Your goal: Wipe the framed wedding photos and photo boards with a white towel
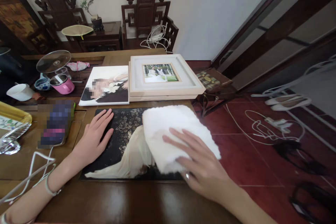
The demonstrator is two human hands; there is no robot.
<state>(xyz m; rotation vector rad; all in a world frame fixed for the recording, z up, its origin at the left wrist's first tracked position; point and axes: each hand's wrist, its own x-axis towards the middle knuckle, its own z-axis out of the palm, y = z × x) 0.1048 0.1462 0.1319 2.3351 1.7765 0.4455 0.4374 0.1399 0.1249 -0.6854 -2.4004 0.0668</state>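
A dark photo print [123, 129] lies flat on the wooden table [126, 199] in front of me. My left hand [95, 133] rests flat on its left edge, fingers spread and open. My right hand [195, 159] presses flat on a folded white cloth [170, 129] that lies over the right part of the print, fingers stretched out. Behind it lie a frameless photo print [106, 85] and a white framed photo [164, 75] stacked on another frame.
A pink mug [63, 84], a white cup [19, 92], a glass lid [54, 61] and a yellow tray [14, 113] sit at the left. White cables [31, 171] cross the near left. Carved chairs [145, 10] stand behind. Cords and shoes lie on the red floor [262, 154] right.
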